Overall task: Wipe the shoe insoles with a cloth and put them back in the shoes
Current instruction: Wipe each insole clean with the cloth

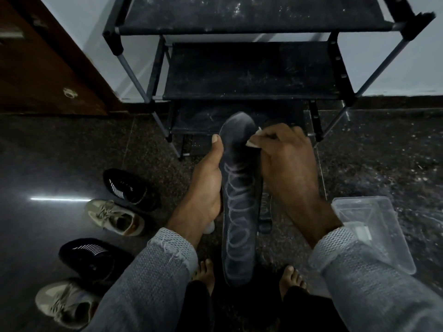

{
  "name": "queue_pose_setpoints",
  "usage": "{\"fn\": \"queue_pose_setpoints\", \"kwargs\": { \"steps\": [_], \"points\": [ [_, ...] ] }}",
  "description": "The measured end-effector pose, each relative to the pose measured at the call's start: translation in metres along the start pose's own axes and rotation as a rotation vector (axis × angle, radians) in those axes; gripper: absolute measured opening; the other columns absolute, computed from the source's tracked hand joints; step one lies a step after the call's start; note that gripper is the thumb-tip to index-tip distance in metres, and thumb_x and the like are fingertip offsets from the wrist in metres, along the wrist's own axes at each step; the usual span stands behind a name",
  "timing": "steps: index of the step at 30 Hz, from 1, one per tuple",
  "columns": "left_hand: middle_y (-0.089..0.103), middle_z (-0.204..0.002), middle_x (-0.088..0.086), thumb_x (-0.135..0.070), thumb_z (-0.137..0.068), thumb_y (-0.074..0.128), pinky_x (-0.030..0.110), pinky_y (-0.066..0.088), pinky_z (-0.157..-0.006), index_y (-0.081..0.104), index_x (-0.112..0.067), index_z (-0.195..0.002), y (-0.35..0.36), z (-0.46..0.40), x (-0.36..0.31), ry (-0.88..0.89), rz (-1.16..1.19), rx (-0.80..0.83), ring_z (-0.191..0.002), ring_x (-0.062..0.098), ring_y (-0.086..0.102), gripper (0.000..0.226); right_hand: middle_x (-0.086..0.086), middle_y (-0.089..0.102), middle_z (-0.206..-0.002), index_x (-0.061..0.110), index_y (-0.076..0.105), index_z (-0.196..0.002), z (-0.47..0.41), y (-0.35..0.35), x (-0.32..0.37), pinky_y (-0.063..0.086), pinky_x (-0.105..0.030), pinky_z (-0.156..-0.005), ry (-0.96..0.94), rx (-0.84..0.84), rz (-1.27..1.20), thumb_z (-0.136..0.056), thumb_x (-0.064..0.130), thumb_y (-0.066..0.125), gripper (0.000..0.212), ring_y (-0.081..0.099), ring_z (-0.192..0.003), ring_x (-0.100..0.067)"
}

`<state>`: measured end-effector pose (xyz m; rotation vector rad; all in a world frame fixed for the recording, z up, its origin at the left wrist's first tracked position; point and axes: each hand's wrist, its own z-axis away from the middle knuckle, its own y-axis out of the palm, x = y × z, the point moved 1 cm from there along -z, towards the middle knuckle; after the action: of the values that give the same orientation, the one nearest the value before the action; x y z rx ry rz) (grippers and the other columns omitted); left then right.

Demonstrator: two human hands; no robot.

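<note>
**Dark insole held up, cloth at its toe end**

I see my left hand [208, 185] gripping a dark insole [239, 200] along its left edge, thumb lying up the side and fingers curled behind it. The insole is held lengthwise above the floor, toe end pointing to the shoe rack [251, 75], heel end near my bare feet. Pale looping marks run down its surface.

My right hand [291, 168] pinches a small white cloth [254, 143] with bent fingers, and the cloth touches the right edge of the insole close to the toe end.

On the dark polished floor [48, 152], to the left, four shoes stand in a row: a black sneaker [130, 189], a beige laced sneaker [115, 218], a second black sneaker [93, 257] and a second beige sneaker [64, 303] near the bottom left corner. A clear plastic container [374, 226] lies on the floor at the right, just beside my right sleeve. A wooden door [43, 63] is in the top left corner.
</note>
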<state>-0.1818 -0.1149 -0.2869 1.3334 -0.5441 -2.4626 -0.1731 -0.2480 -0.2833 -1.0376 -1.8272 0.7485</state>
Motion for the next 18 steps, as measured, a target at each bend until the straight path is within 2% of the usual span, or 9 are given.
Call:
{"fn": "queue_pose_setpoints", "kwargs": {
  "steps": [3,7,8,11,13,15,18],
  "points": [
    [0.074,-0.106,0.012,-0.057,-0.099,0.031,0.034,0.059,-0.079,0.069,-0.011,-0.109,0.0,0.001,-0.004,-0.012,0.035,-0.027,-0.097,0.024,0.072,0.06,-0.006,0.066,-0.099,0.016,0.074,-0.098,0.01,0.0,0.019,0.05,-0.04,-0.073,-0.033,0.034,0.012,-0.079,0.007,0.067,0.022,0.059,-0.086,-0.03],
    [0.074,-0.103,0.014,-0.062,-0.096,0.035,0.035,0.055,-0.08,0.078,-0.01,-0.091,-0.008,-0.002,-0.006,0.008,0.087,-0.104,-0.095,0.024,0.072,0.067,-0.002,0.064,-0.097,0.015,0.073,-0.099,0.024,0.006,0.053,0.042,-0.033,-0.069,-0.137,0.097,-0.007,-0.077,0.012,0.066,0.023,0.055,-0.082,-0.023],
    [0.073,-0.105,0.015,-0.062,-0.095,0.036,0.035,0.054,-0.082,0.078,-0.009,-0.091,-0.009,-0.003,-0.006,0.006,0.104,-0.115,-0.096,0.025,0.072,0.067,-0.001,0.064,-0.096,0.016,0.073,-0.099,0.023,0.006,0.052,0.042,-0.033,-0.069,-0.142,0.09,0.004,-0.078,0.013,0.066,0.023,0.055,-0.082,-0.023],
    [0.069,-0.115,0.019,-0.065,-0.094,0.033,0.04,0.054,-0.086,0.068,-0.007,-0.113,-0.011,-0.004,-0.007,-0.025,0.126,-0.115,-0.105,0.03,0.068,0.07,0.0,0.065,-0.096,0.02,0.074,-0.099,0.018,0.006,0.034,0.041,-0.033,-0.07,-0.07,0.052,0.07,-0.078,0.013,0.07,0.022,0.057,-0.084,-0.025],
    [0.068,-0.119,0.019,-0.065,-0.095,0.031,0.043,0.052,-0.092,0.065,-0.006,-0.12,-0.011,-0.005,-0.007,-0.023,0.125,-0.106,-0.11,0.032,0.066,0.073,-0.001,0.065,-0.095,0.021,0.075,-0.098,0.017,0.006,0.023,0.043,-0.034,-0.071,-0.026,0.05,0.094,-0.079,0.013,0.065,0.023,0.058,-0.085,-0.026],
    [0.068,-0.118,0.019,-0.065,-0.095,0.031,0.043,0.052,-0.092,0.064,-0.007,-0.122,-0.011,-0.005,-0.007,-0.011,0.122,-0.11,-0.11,0.031,0.066,0.072,-0.001,0.065,-0.094,0.019,0.075,-0.096,0.019,0.007,0.028,0.043,-0.034,-0.07,-0.025,0.046,0.087,-0.08,0.016,0.058,0.024,0.058,-0.083,-0.026],
    [0.071,-0.112,0.016,-0.064,-0.095,0.035,0.038,0.054,-0.086,0.067,-0.009,-0.116,-0.011,-0.004,-0.009,0.016,0.109,-0.147,-0.104,0.027,0.07,0.067,-0.001,0.064,-0.095,0.016,0.073,-0.094,0.024,0.008,0.051,0.041,-0.033,-0.069,-0.098,0.061,-0.002,-0.079,0.016,0.057,0.022,0.053,-0.083,-0.021]
  ]
}}
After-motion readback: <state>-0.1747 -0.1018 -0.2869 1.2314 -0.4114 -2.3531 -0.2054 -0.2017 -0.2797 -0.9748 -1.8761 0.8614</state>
